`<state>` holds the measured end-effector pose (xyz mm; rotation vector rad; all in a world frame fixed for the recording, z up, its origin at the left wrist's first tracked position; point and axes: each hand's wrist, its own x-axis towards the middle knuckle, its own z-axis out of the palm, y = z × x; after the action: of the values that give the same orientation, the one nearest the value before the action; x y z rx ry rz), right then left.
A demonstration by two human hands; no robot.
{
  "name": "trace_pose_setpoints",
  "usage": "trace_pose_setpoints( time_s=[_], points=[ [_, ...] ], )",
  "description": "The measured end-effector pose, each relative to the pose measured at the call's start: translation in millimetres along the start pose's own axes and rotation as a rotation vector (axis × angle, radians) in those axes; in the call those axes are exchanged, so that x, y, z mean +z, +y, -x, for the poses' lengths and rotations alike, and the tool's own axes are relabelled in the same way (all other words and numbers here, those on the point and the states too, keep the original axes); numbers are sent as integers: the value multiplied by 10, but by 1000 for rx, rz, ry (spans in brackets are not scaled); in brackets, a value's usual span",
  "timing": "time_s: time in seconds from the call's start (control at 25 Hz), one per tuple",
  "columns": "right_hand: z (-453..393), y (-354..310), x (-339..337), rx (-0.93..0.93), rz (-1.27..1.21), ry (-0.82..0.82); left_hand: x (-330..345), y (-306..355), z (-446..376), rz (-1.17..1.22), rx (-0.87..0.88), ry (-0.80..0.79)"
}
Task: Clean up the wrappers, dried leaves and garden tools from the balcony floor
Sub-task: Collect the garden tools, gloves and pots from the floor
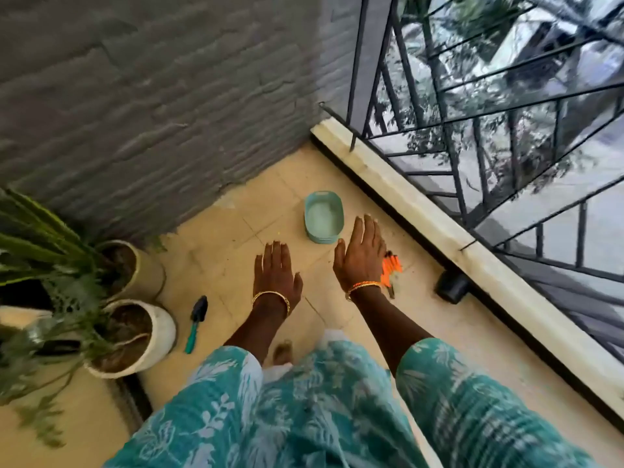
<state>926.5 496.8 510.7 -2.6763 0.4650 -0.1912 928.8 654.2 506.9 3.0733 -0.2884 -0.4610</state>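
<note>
Head view, looking down at a balcony corner. Both hands are extended flat, palms down, fingers straight and holding nothing: the left hand (277, 276) over bare floor tile (216, 231), the right hand (361, 255) just in front of a pale green oval tub (323, 217) that stands on the floor near the railing kerb (405, 204). Two garden tools are not yet collected: a green-handled trowel (196, 324) lies on the floor beside the white plant pot (141, 336), and an orange-handled tool (391, 270), partly hidden behind the right wrist, lies near the kerb. The tub appears empty, though blur makes this uncertain. No wrappers or dried leaves can be made out on the visible floor. A dark cylindrical object (452, 287) rests against the kerb. Judged from this layout, the tool pickup remains to be done.
</note>
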Motion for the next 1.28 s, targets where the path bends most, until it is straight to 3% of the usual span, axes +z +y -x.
trace_pose_setpoints(
  time_s=[0.24,0.6,0.84,1.12,1.28],
  points=[
    [-719,-256,648,269,-76,-30,-7,-556,-1039,-30,52,-133],
    [-2072,319,1967,717,-248,-4,409,-448,-3200,68,109,-278],
    [-2727,998,3574,1130,-404,-23,1673,-344,-4997,63,128,-348],
    [-2878,1537,5479,1580,-791,-317,3316,-156,-6649,101,145,-490],
    [-2901,1569,5849,1794,-907,-208,3650,-16,-6983,221,128,-518]
  ],
)
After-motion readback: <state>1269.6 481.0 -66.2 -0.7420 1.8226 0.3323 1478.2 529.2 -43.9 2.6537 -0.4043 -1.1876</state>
